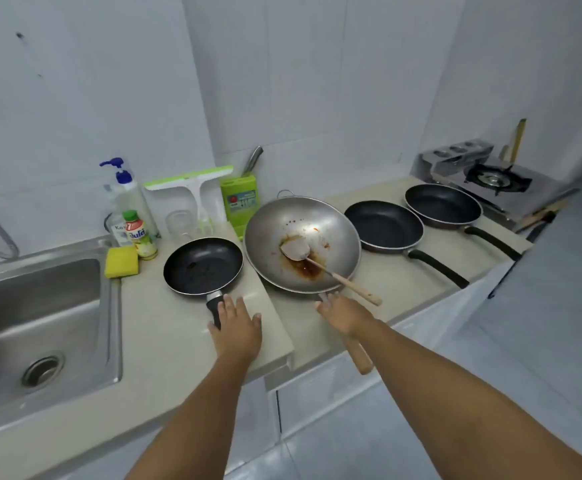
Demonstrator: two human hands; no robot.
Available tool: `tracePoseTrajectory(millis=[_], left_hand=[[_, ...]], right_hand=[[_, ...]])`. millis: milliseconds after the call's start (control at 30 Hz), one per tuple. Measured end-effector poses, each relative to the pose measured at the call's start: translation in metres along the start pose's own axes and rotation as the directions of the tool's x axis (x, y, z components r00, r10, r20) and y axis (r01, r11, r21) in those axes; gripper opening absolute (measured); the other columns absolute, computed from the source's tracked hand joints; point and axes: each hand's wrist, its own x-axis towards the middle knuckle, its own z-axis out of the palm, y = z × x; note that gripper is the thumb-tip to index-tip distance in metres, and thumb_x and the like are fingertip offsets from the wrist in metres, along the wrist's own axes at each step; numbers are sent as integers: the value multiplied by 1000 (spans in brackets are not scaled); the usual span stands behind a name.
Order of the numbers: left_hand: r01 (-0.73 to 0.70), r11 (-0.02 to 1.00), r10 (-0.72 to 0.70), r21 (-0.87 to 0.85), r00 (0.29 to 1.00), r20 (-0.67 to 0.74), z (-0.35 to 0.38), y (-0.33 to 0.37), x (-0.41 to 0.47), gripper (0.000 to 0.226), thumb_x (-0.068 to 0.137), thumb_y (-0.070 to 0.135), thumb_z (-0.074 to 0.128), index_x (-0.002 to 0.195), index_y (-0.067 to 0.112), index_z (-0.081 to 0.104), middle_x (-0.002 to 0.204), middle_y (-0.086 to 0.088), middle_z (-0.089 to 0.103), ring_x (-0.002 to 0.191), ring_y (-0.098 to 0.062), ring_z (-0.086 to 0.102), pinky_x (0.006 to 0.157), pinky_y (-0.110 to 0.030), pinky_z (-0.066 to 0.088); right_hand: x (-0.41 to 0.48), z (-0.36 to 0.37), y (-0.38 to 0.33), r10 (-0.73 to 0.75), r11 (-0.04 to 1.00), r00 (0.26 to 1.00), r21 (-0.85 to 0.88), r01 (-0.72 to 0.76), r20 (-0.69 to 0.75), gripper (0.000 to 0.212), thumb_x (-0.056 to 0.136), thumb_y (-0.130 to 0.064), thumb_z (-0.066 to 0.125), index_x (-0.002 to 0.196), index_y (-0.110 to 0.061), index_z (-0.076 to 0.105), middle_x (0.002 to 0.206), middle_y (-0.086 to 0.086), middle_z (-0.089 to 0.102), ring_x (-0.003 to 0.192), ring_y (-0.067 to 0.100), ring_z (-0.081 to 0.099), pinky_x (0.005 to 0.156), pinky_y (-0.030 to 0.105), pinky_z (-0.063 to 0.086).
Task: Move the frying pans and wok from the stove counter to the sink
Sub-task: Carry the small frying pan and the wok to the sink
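Observation:
A small black frying pan point(203, 265) sits on the counter just right of the steel sink point(109, 306). My left hand point(235, 327) lies open over its black handle, fingers spread. A steel wok point(331, 226), smeared with red-brown sauce, holds a wooden spatula point(338, 277). My right hand point(345, 313) rests on top of the wok's wooden handle point(360, 358), fingers stretched toward the wok rim and not curled around it. Two more black frying pans point(384, 225) point(443, 204) stand further right, handles pointing toward me.
A yellow sponge point(121, 261), soap bottles point(130, 199), a squeegee point(192, 188) and a green knife block point(241, 202) stand along the wall behind the small pan. A gas stove point(497, 181) is at the far right. The counter steps down at the wok.

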Motion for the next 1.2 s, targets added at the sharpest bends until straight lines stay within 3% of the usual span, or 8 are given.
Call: tracePoseTrajectory(millis=[100, 267, 400, 467, 567, 633, 767, 1200], left_hand=[[107, 986, -117, -129, 990, -78, 7, -7, -4, 61, 102, 34, 37, 156, 12, 18, 166, -9, 6, 152, -26, 8, 117, -54, 15], [86, 934, -134, -346, 984, -118, 11, -25, -1, 61, 99, 20, 48, 154, 6, 26, 164, -11, 17, 146, -29, 26, 117, -42, 25], [149, 785, -260, -601, 960, -102, 13, -29, 3, 62, 94, 13, 50, 153, 14, 28, 150, -8, 43, 134, -30, 45, 110, -45, 38], [243, 648, -378, -722, 926, -27, 16, -27, 9, 53, 94, 14, 53, 145, 14, 39, 123, -12, 62, 103, -31, 64, 86, -41, 54], [340, 228, -406, -912, 885, 228, 20, -24, 21, 12, 96, 14, 56, 102, 4, 54, 73, -11, 55, 54, -21, 52, 44, -26, 47], [401, -32, -335, -916, 859, 387, 22, -21, 28, 18, 95, 16, 60, 81, 8, 53, 61, -6, 49, 46, -16, 48, 39, -22, 44], [477, -215, -257, -852, 814, 521, 27, -12, 36, 33, 93, 28, 64, 67, 16, 47, 45, 4, 44, 34, -8, 43, 34, -16, 39], [344, -89, -493, -935, 801, 341, 29, 14, 28, 33, 89, 16, 61, 63, 17, 41, 38, 8, 36, 29, -8, 30, 31, -15, 26]], right_hand=[[13, 15, 16, 132, 991, 991, 39, -132, -15, 70, 92, -61, 35, 143, -13, 42, 141, 15, 51, 124, 34, 50, 104, 45, 42], [44, 39, 34, 205, 978, 978, -45, -203, 50, 66, 90, -60, 39, 137, -14, 46, 136, 12, 49, 123, 34, 44, 103, 47, 38], [67, 43, 41, 300, 931, 952, 195, -308, 68, 75, 88, -54, 59, 142, -7, 37, 140, 17, 50, 126, 36, 49, 100, 41, 41], [79, 41, 45, 329, 879, 932, 313, -360, 150, 76, 89, -48, 63, 142, -1, 37, 139, 20, 52, 125, 37, 51, 100, 41, 42], [91, 40, 56, 320, 781, 919, 485, -394, 232, 52, 89, -41, 67, 117, 2, 59, 99, 16, 66, 87, 29, 63, 76, 34, 49], [90, 36, 60, 310, 690, 888, 562, -456, 339, 35, 87, -38, 70, 89, -4, 65, 73, 8, 59, 62, 19, 55, 61, 30, 46], [86, 29, 62, 238, 462, 799, 659, -593, 552, 29, 83, -30, 76, 68, -12, 59, 57, 4, 57, 47, 13, 52, 47, 24, 50], [66, 0, 30, 255, 539, 881, 698, -471, 398, 33, 85, -33, 71, 67, -12, 54, 47, 1, 49, 34, 9, 42, 36, 17, 40]])
